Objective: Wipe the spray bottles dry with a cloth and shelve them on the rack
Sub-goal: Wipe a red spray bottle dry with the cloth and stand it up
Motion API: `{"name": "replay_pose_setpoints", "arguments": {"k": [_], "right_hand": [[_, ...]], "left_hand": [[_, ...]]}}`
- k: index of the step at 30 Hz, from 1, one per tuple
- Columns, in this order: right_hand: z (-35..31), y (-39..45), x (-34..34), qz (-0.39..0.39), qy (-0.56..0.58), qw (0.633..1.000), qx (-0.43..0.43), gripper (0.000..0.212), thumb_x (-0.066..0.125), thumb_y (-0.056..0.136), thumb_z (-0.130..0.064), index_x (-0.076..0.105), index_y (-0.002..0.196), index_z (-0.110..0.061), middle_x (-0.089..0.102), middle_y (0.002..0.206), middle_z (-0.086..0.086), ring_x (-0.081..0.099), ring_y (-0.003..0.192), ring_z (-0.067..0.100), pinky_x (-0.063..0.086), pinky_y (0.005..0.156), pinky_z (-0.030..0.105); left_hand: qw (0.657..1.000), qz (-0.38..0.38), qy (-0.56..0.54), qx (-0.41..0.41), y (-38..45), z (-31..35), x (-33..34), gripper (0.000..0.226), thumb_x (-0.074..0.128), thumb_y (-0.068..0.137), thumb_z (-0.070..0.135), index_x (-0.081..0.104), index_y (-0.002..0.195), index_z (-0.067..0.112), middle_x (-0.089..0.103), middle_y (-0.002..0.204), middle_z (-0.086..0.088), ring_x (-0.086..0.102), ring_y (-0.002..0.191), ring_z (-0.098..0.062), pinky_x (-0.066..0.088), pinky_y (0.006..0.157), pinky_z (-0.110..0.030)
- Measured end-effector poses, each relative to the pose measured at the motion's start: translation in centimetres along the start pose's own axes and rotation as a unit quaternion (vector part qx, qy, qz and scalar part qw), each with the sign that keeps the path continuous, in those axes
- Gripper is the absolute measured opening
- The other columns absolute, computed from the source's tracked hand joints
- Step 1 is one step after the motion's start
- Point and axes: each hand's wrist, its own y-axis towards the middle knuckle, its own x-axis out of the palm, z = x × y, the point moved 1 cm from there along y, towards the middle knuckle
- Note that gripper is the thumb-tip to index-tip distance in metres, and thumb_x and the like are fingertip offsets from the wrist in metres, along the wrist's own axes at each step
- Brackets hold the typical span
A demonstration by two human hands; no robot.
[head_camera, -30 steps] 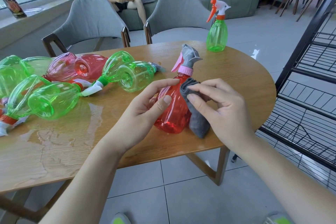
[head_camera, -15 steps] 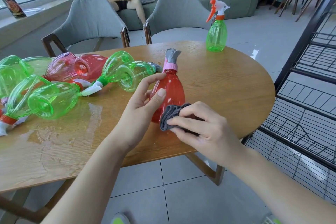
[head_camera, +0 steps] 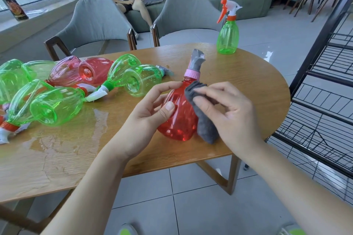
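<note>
Cloth (head_camera: 205, 118) has risen to frame centre, right hand (head_camera: 229, 114) pinching it, left hand (head_camera: 150, 112) gripping the red bottle (head_camera: 179, 118): light, likely slippery, best held mid-body.

On the surface (head_camera: 248, 89) in front of you, a heap of lying bottles (head_camera: 57, 91) fills the left side. Near the front edge, your left hand (head_camera: 150, 112) and right hand (head_camera: 229, 112) flank the held bottle (head_camera: 179, 116), with the cloth (head_camera: 204, 120) between it and your right hand. One upright bottle (head_camera: 228, 34) stands at the far right edge. Behind the surface stand two chairs (head_camera: 189, 15); the rack (head_camera: 324, 86) is to your right.
</note>
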Motion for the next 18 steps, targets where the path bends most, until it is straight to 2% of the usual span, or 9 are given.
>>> {"name": "replay_pose_setpoints", "arguments": {"k": [3, 5, 9, 13, 15, 18], "right_hand": [[0.5, 0.4, -0.3, 0.008, 0.038, 0.999, 0.036, 0.02, 0.072, 0.098, -0.018, 0.076, 0.118, -0.02, 0.068, 0.105, -0.01, 0.066, 0.093, 0.012, 0.051, 0.084, 0.024], [0.4, 0.0, -0.3, 0.001, 0.044, 0.998, 0.033, 0.02, 0.072, 0.097, -0.016, 0.076, 0.117, -0.019, 0.069, 0.105, -0.006, 0.067, 0.094, 0.012, 0.052, 0.084, 0.024], [-0.1, -0.8, -0.3, -0.017, 0.003, 1.0, -0.02, 0.019, 0.075, 0.094, -0.013, 0.079, 0.112, -0.009, 0.07, 0.103, 0.0, 0.067, 0.096, 0.01, 0.052, 0.087, 0.022], [0.1, -0.4, -0.4, -0.011, 0.017, 1.0, 0.0, 0.018, 0.075, 0.094, -0.014, 0.079, 0.112, -0.015, 0.069, 0.102, -0.003, 0.067, 0.094, 0.012, 0.053, 0.084, 0.024], [0.0, -0.3, -0.3, -0.006, 0.038, 0.999, 0.02, 0.019, 0.075, 0.095, -0.014, 0.077, 0.113, -0.019, 0.069, 0.103, -0.005, 0.067, 0.093, 0.011, 0.053, 0.083, 0.023], [-0.4, -0.6, -0.1, -0.021, 0.016, 1.0, -0.01, 0.017, 0.076, 0.094, -0.013, 0.079, 0.111, -0.013, 0.069, 0.101, -0.001, 0.067, 0.093, 0.01, 0.051, 0.084, 0.021]], "left_hand": [[1.0, -0.016, -0.01, -0.001, 0.1, -0.2, 0.3, 0.038, 0.057, 0.102, 0.027, 0.061, 0.141, 0.03, 0.068, 0.132, -0.014, 0.07, 0.112, -0.03, 0.058, 0.086, -0.037], [1.0, -0.016, -0.015, 0.002, 0.1, -0.2, 0.4, 0.039, 0.053, 0.104, 0.023, 0.061, 0.142, 0.03, 0.068, 0.135, -0.013, 0.07, 0.113, -0.03, 0.058, 0.088, -0.037], [1.0, -0.012, -0.012, 0.007, 0.1, -0.1, 0.4, 0.042, 0.054, 0.102, 0.029, 0.06, 0.144, 0.024, 0.065, 0.145, -0.012, 0.065, 0.127, -0.032, 0.053, 0.1, -0.043], [1.0, -0.012, -0.007, 0.005, 0.2, 0.0, 0.5, 0.043, 0.055, 0.102, 0.031, 0.061, 0.143, 0.023, 0.064, 0.146, -0.011, 0.062, 0.132, -0.035, 0.051, 0.105, -0.048], [1.0, -0.011, -0.013, 0.003, 0.1, 0.0, 0.6, 0.042, 0.054, 0.103, 0.028, 0.06, 0.143, 0.021, 0.064, 0.145, -0.011, 0.063, 0.131, -0.034, 0.053, 0.104, -0.047], [0.999, -0.002, -0.035, -0.001, 0.1, 0.0, 0.8, 0.041, 0.051, 0.104, 0.025, 0.058, 0.144, 0.022, 0.065, 0.145, -0.012, 0.066, 0.126, -0.028, 0.056, 0.096, -0.038]]}}
